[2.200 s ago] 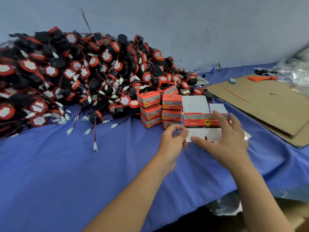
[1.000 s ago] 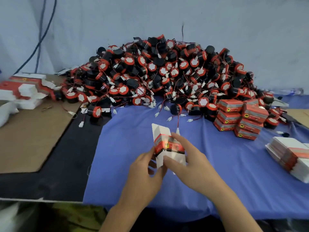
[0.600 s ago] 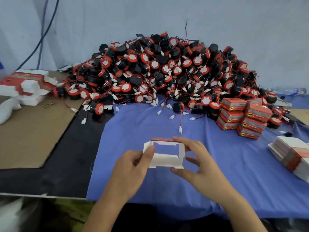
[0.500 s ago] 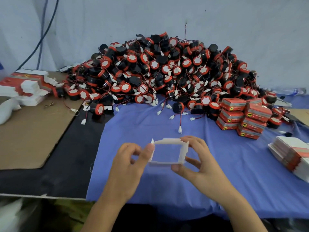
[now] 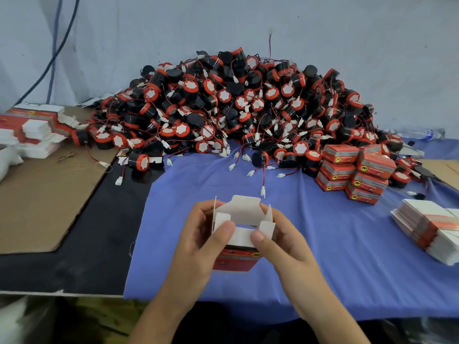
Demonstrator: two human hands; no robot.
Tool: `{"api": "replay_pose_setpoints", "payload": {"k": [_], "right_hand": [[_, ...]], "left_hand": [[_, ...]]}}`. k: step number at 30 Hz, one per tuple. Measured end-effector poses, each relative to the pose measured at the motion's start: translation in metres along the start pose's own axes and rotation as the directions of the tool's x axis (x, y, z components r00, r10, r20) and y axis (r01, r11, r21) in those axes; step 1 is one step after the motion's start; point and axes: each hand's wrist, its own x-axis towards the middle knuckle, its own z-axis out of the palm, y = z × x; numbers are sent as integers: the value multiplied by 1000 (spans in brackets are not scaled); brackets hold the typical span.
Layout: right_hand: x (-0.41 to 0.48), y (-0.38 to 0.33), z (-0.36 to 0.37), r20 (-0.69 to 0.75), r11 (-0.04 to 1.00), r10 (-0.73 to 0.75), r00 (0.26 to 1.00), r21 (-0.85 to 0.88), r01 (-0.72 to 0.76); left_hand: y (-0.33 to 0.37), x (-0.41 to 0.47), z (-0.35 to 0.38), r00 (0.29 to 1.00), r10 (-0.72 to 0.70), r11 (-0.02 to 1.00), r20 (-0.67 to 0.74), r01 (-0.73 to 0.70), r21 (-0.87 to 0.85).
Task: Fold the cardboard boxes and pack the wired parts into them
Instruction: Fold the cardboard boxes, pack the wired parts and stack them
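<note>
Box [image 5: 236, 256]: we hold one small red-and-white cardboard box between both hands, over the near part of the blue cloth [image 5: 335, 256]. Its open end is turned up toward us and white flaps stand around the opening. We cannot tell whether its bottom touches the cloth.
Left hand [image 5: 198, 239]: we clamp the box's left side, with the thumb curled onto the near white flap and the fingers wrapped behind the left wall.
Right hand [image 5: 285, 244]: we clamp the right side the same way, with the thumb pressing the near flap just beside the left thumb and the fingers round the right wall.
Wired parts [image 5: 248, 108]: we see a big heap of round black-and-red parts with red wires and white plugs. It is piled against the wall [image 5: 347, 33] at the back, well apart from the box. A few loose parts and plugs trail forward onto the cloth.
Closed boxes [image 5: 352, 172]: red ones are stacked at the right foot of the heap.
Flat boxes [image 5: 427, 229]: an unfolded stack lies on the cloth at our right, and more lie at far left [image 5: 32, 130].
Cardboard sheet [image 5: 37, 194]: it lies at our left, over a black mat [image 5: 99, 244].
Bottle [image 5: 427, 134]: it lies on its side by the wall, far right.
Cables [image 5: 54, 45]: they hang down the wall, upper left.
</note>
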Motion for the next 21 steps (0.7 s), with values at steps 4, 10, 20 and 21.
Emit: {"api": "replay_pose_setpoints", "payload": {"k": [4, 10, 20, 21], "right_hand": [[-3, 5, 12, -115, 999, -40, 993, 0, 40], [-7, 10, 23, -223, 1000, -12, 975, -30, 6], [-7, 1, 20, -163, 990, 138, 977, 59, -130], [-7, 0, 20, -151, 984, 157, 976, 109, -141]], "left_hand": [[0, -4, 7, 1000, -13, 999, -5, 13, -33], [0, -8, 19, 999, 37, 986, -32, -31, 163], [0, -7, 10, 996, -36, 997, 79, 31, 67], [-1, -7, 11, 998, -11, 995, 66, 5, 101]]}}
